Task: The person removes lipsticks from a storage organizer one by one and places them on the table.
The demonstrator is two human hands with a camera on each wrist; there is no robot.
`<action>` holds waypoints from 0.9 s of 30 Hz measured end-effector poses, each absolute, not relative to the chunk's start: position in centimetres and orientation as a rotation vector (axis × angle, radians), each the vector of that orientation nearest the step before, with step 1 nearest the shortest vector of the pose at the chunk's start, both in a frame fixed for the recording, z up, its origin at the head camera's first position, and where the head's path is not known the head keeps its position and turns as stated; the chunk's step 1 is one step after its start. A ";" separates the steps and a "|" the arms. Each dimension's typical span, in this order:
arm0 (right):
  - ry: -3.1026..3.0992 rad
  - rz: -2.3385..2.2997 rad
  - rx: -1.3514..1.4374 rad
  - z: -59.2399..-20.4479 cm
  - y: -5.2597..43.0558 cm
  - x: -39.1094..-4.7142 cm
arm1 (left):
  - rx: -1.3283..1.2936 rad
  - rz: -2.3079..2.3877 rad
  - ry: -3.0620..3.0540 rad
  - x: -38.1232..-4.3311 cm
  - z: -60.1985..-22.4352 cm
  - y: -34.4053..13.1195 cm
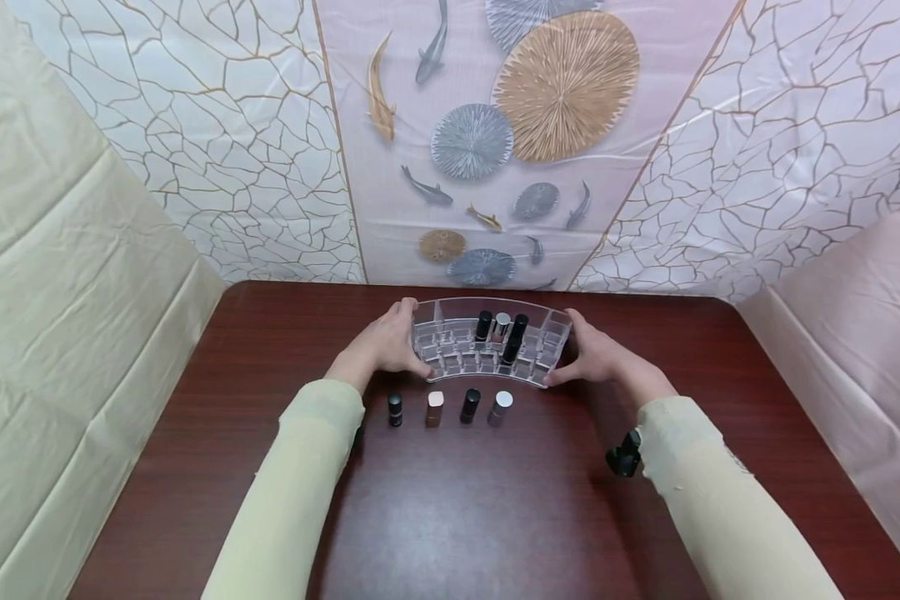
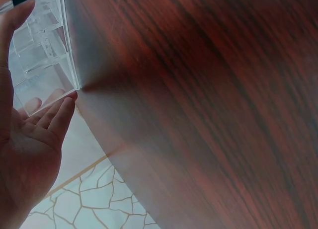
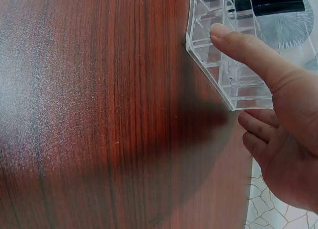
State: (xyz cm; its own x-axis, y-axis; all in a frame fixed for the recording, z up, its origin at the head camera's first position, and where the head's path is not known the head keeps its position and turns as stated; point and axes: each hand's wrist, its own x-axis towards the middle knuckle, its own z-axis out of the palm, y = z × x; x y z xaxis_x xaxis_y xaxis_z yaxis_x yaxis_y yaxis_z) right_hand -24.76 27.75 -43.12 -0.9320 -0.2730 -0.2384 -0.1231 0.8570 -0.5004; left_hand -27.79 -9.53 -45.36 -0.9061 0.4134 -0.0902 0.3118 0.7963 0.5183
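A clear curved lipstick organizer (image 1: pixel 450 364) with tiered compartments stands at the back of the table. My left hand (image 1: pixel 390 340) grips its left end, thumb at the front corner and fingers along the side toward the back. At the other end my right hand (image 1: pixel 600 352) holds it likewise, its thumb (image 3: pixel 236 36) over the front compartments. Inside, right of the middle, stand a black lipstick tube (image 1: pixel 483 325), a silver-capped lipstick (image 1: pixel 502 325) and a taller black tube (image 1: pixel 520 327). The left wrist view shows the left fingers (image 2: pixel 59 117) against the organizer's edge.
In front of the organizer, in a row, stand a small black tube (image 1: pixel 395 409), a rose-gold lipstick (image 1: pixel 434 409), another black tube (image 1: pixel 469 406) and a silver-capped tube (image 1: pixel 500 407). Patterned cloth (image 1: pixel 270 167) hangs behind the dark wooden table (image 1: pixel 480 517).
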 end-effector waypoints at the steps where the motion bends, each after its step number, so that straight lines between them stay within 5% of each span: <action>1: 2.730 -0.706 -0.294 -43.1 27.7 -24.7 | 0.567 0.756 2.784 -27.8 -45.4 -9.5; 17: 2.724 -0.642 -0.332 -42.5 27.5 -25.1 | 0.540 0.808 2.769 -27.6 -45.4 -9.6; 27: 2.817 -0.560 -0.480 -37.8 26.1 -25.6 | 0.525 0.792 2.766 -27.8 -45.4 -9.5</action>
